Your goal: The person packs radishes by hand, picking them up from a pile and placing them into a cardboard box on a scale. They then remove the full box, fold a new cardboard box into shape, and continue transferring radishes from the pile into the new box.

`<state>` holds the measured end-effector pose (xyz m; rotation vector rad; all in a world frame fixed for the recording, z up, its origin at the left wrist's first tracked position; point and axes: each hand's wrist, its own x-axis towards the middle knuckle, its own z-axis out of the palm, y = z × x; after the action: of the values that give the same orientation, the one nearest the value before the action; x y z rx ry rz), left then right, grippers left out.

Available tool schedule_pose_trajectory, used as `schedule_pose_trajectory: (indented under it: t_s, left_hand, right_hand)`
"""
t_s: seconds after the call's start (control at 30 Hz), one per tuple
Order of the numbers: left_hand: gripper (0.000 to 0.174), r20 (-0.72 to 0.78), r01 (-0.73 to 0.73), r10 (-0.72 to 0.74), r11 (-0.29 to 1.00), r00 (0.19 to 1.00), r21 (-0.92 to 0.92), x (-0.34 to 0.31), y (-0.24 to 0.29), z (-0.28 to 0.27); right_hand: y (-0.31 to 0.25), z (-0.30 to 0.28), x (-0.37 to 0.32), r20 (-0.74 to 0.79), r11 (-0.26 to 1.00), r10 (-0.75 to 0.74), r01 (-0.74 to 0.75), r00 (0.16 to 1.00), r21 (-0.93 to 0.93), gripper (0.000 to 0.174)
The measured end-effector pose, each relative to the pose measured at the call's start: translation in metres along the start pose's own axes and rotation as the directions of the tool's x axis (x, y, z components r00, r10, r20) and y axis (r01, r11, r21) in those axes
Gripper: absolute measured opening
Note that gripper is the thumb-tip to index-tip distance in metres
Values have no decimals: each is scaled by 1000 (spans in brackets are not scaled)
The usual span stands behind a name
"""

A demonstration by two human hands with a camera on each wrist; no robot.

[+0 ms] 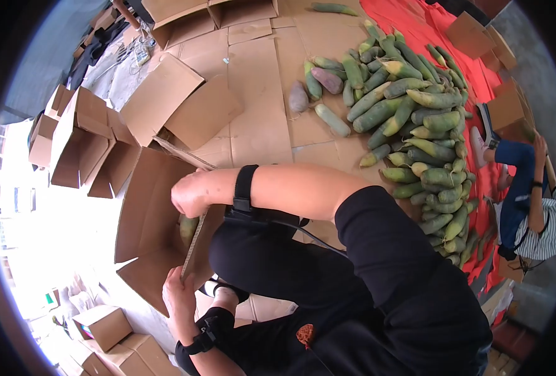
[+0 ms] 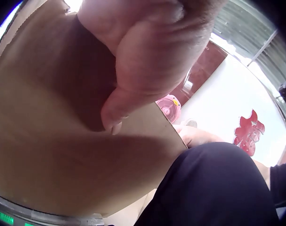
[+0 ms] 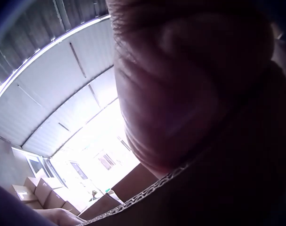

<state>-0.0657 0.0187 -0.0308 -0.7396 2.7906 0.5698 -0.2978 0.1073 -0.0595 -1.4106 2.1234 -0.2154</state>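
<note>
An upright cardboard box with raised flaps stands before my knees. Part of a green radish shows inside it. My right hand grips the box's near wall at the upper edge. In the right wrist view, that hand lies in shadow against a corrugated edge. Lower down, my left hand holds the same side at its other end. In the left wrist view, the left thumb lies along the brown cardboard face, with the other fingers hidden.
A big pile of green radishes lies to the right on cardboard sheets and red cloth. Other open boxes stand left, with closed ones below. Another person sits beyond the pile.
</note>
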Motion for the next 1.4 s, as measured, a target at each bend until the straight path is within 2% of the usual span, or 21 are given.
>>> schedule_pose_trajectory:
  t_s: [0.03,0.07,0.1,0.17,0.23,0.3,0.33,0.4,0.43,0.47,0.53,0.6,0.67,0.7,0.77,1.0,1.13,1.2,1.23,1.33,1.4]
  left_hand:
    - [23,-8,2,-2,1000,1000,2,0,-1,0]
    - [23,-5,2,-2,1000,1000,5,0,-1,0]
    - [23,-13,9,-9,1000,1000,0,1,-1,0]
    - [24,-15,22,-22,1000,1000,-3,0,-2,2]
    - [24,7,49,-49,999,999,-11,2,-3,2]
    - [23,15,59,-59,998,998,-10,3,-4,2]
    - [23,15,67,-67,998,998,-14,3,-5,3]
    - [23,14,75,-75,997,997,-7,5,-7,4]
    - [22,8,78,-78,997,997,1,5,-8,4]
    - [22,14,80,-80,997,997,3,6,-6,4]
    - [22,19,72,-72,996,997,-44,6,-3,2]
    - [23,20,88,-87,996,996,-25,7,-3,2]
    - [23,-5,75,-75,996,997,-57,7,-5,3]
    - [23,0,80,-80,995,997,-54,8,-4,3]
    - [24,7,79,-78,994,997,-69,9,-3,1]
    - [24,22,113,-112,989,993,-97,10,-1,-1]
    - [24,14,110,-110,989,994,-96,10,2,-2]
    - [24,10,113,-113,990,994,-89,11,1,-2]
    - [23,8,96,-95,991,995,-94,11,4,-3]
    - [19,-4,75,-75,997,997,-35,9,3,-4]
    - [18,-11,79,-80,996,997,-30,8,7,-6]
  right_hand:
    - [7,-1,-3,-113,957,-95,122,989,265,27]
    - [12,-6,-11,-246,831,-155,261,957,492,25]
    - [19,-11,-23,-387,717,-197,402,901,569,22]
    - [36,-15,-50,-443,386,-94,443,891,809,22]
    - [67,-16,-83,-460,259,17,440,888,860,24]
    - [117,4,-107,-539,310,224,465,812,829,24]
    - [138,10,-131,-479,365,397,344,783,865,22]
    - [199,53,-159,-498,479,590,222,635,850,20]
    - [223,73,-179,-418,452,690,99,591,887,19]
    - [248,100,-196,-313,295,795,119,520,948,21]
    - [285,155,-232,-116,113,929,29,351,993,14]
    - [297,196,-260,159,-208,959,201,236,957,6]
    - [312,246,-279,283,-299,950,124,131,946,5]
    - [316,267,-282,289,-305,948,119,133,945,5]
    - [315,298,-285,384,-376,910,-78,157,923,15]
    - [284,318,-248,409,-367,871,-194,273,910,26]
    - [289,327,-240,413,-394,867,-125,279,911,25]
    - [294,330,-244,350,-369,911,48,218,928,21]
    - [296,330,-247,341,-353,924,43,174,934,20]
    - [298,319,-260,285,-286,937,-25,202,958,13]
    - [292,299,-264,257,-255,950,-33,177,966,19]
